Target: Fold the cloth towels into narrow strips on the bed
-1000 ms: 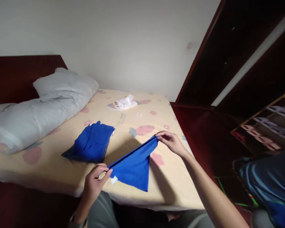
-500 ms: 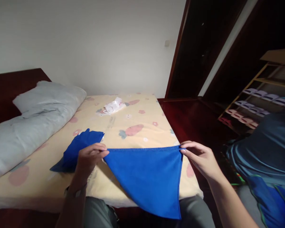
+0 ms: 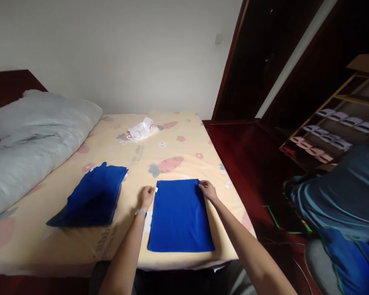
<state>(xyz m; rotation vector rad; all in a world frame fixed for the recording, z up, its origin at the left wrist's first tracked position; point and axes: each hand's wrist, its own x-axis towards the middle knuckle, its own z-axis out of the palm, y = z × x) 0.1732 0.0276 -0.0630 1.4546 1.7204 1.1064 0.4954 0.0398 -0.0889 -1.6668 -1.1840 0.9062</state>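
A blue cloth [image 3: 181,217] lies flat on the bed as a near rectangle, its near edge close to the front of the mattress. My left hand [image 3: 147,197] is closed at the cloth's far left corner, where a small white tag [image 3: 156,189] shows. At the far right corner, my right hand [image 3: 208,190] pinches the edge between thumb and fingers. Left of my left forearm rests a loose heap of more blue cloth [image 3: 95,196], its layers uneven.
The bed sheet [image 3: 132,164] has a carrot and flower print. A white plastic bag [image 3: 141,129] lies toward the wall, and a grey quilt [image 3: 46,135] is bunched at left. To the right, a person in a dark blue top [image 3: 338,188] sits near a slipper rack [image 3: 332,98].
The cloth, held up and hanging between my hands before, now lies flat on the bed. Both hands have gone down with it and are closer together. The view has shifted slightly.
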